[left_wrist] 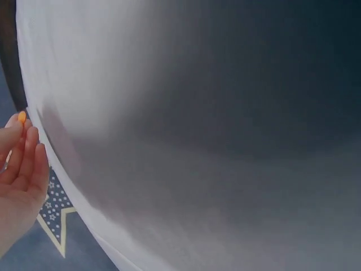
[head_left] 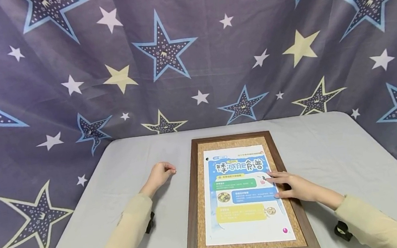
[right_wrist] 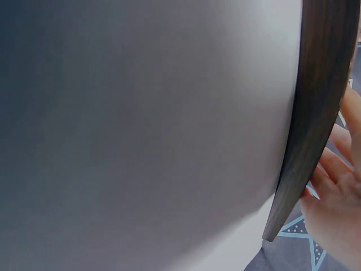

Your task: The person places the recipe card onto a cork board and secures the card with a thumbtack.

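A small orange push pin (left_wrist: 22,116) is pinched between the thumb and fingers of my left hand (head_left: 161,174), which is held above the table to the left of a corkboard (head_left: 202,206) with a brown wooden frame. On the cork lies a printed paper sheet (head_left: 249,232) with a blue title and green, blue and yellow text boxes. My right hand (head_left: 297,186) rests over the right side of the board, its extended fingertips on the sheet's right edge. In the right wrist view, the frame (right_wrist: 310,113) hides part of that hand.
A light grey cloth covers the table (head_left: 339,148). Behind it hangs a purple-grey curtain (head_left: 206,7) patterned with stars. A dark round spot (head_left: 207,159) shows at the sheet's top left corner, and a magenta one (head_left: 285,230) near its bottom right.
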Demonstrator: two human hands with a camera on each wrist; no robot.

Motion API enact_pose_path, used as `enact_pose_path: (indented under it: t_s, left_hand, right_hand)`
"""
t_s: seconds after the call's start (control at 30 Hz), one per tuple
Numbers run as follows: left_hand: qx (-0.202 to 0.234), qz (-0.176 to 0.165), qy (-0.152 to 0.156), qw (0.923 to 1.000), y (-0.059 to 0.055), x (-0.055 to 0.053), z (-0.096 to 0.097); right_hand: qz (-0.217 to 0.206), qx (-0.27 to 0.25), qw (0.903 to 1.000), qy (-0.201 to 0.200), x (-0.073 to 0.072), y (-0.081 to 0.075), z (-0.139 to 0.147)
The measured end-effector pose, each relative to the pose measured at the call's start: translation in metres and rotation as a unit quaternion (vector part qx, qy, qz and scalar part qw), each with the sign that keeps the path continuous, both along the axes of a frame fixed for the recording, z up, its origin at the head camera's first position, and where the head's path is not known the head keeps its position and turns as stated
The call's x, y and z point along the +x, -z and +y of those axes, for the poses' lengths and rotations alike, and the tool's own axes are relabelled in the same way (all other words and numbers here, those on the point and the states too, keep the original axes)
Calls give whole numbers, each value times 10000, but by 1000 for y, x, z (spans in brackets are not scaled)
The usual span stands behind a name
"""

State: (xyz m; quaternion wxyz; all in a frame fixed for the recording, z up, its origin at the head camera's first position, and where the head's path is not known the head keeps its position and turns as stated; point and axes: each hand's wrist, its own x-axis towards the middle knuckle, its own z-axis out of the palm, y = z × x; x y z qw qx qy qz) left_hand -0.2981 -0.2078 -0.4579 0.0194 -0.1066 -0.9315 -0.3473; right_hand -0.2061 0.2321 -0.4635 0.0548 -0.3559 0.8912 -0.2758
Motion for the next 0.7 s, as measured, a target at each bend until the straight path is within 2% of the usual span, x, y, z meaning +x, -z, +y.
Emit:
enact_pose_path:
  t_s: [0.23,0.7]
  left_hand:
    - [358,-196,273,9988,-4,8,4]
    - [437,-352,802,9952,-13,24,17]
  right_hand:
    - [-11,9,10000,8,0,0,0]
    - [-44,-14,10000,37,0,1,1]
